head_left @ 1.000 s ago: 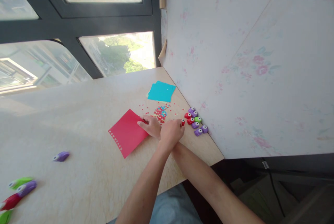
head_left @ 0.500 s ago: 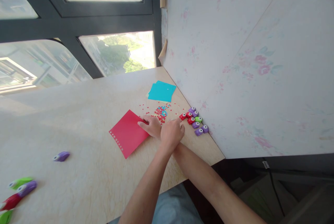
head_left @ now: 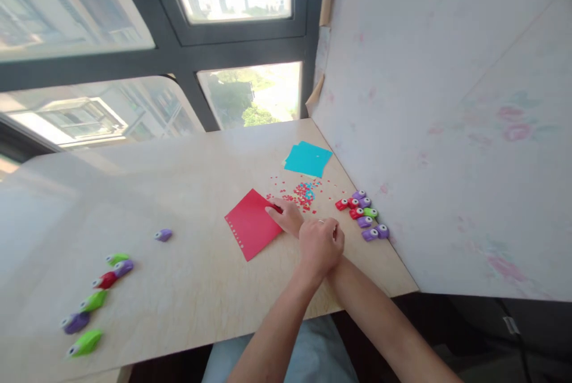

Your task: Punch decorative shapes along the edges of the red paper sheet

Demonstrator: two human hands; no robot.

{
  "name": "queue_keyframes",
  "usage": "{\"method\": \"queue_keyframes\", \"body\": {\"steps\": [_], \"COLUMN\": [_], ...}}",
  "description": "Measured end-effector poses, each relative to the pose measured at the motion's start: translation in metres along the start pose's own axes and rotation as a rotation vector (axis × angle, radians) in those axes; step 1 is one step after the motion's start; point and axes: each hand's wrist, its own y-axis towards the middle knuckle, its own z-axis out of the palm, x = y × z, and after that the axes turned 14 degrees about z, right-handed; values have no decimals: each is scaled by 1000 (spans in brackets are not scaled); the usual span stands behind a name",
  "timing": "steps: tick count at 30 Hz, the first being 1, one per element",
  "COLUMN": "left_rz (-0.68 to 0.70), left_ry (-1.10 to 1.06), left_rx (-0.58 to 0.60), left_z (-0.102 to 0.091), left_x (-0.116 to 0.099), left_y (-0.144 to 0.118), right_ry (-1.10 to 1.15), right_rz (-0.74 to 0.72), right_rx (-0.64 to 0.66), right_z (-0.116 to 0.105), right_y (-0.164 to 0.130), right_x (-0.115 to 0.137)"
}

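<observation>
Big pale wood surface (head_left: 179, 192) in front of me, window behind it, flowery wall on the right. My arms are crossed over each other rn. The forearm coming up from the bottom middle ends in my left hand (head_left: 320, 244), curled loosely w/ knuckles up on the surface. Can't tell if there's anything inside it. The other arm comes from the lower right and passes under it, so my right hand (head_left: 286, 216) is further out, lying flat w/ fingers stretched, fingertips pressing on the near corner of the red paper (head_left: 252, 223).

That red sheet lies flat approx mid-surface and has a row of little holes along its left edge. Blue paper (head_left: 308, 158) is further back, close to the wall. Between the two sheets there's a scatter of confetti bits (head_left: 302, 192), mostly red w/ some blue.

Right of my hands, by the wall: cluster of small punches (head_left: 363, 214), purple, red, one green. Another bunch of punches (head_left: 96, 296) sits way off at the left edge, plus a lone purple punch (head_left: 163, 234) between those and the red paper.
</observation>
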Motion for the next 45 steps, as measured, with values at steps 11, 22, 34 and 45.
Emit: {"method": "queue_keyframes", "body": {"steps": [11, 22, 34, 45], "left_rz": [359, 391, 409, 376], "left_ry": [70, 43, -82, -84], "left_rx": [126, 539, 738, 828], "left_z": [9, -17, -21, -17], "left_x": [-22, -3, -5, -9], "left_y": [-33, -2, 5, 11], "right_ry": [146, 66, 89, 90], "right_rz": [-66, -36, 39, 42], "right_rx": [19, -17, 26, 28], "right_z": [7, 8, 6, 4], "right_y": [9, 5, 7, 4], "right_x": [-6, -7, -12, -9]}}
